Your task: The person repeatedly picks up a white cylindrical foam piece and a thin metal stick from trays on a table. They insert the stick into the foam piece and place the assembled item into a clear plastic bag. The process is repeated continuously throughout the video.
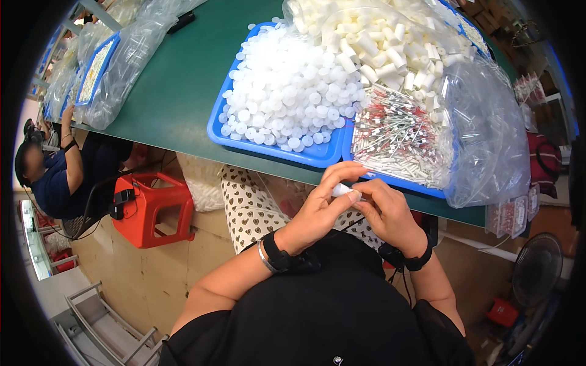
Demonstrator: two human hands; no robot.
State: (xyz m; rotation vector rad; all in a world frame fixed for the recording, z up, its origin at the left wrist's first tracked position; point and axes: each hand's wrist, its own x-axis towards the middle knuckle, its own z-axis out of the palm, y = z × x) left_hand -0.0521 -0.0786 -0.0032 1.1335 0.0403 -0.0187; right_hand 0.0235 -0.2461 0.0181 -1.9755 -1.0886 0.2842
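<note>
Close to the table's front edge, my left hand (317,210) pinches a small white cylinder (340,190) between thumb and fingers. My right hand (389,212) meets it from the right, its fingertips closed at the cylinder's end; whatever small part they may hold there is hidden. Just beyond my hands is a blue tray (281,155) heaped with translucent white round caps (287,91). Beside it, a second blue tray (400,183) carries thin wired parts (400,131) with red and white ends. White cylinders (390,52) of a similar kind are piled behind.
A clear plastic bag (482,134) drapes along the right side of the trays. On the left, a person (55,174) sits at the green table (177,79) near a red stool (152,210). A fan (537,268) stands at the lower right.
</note>
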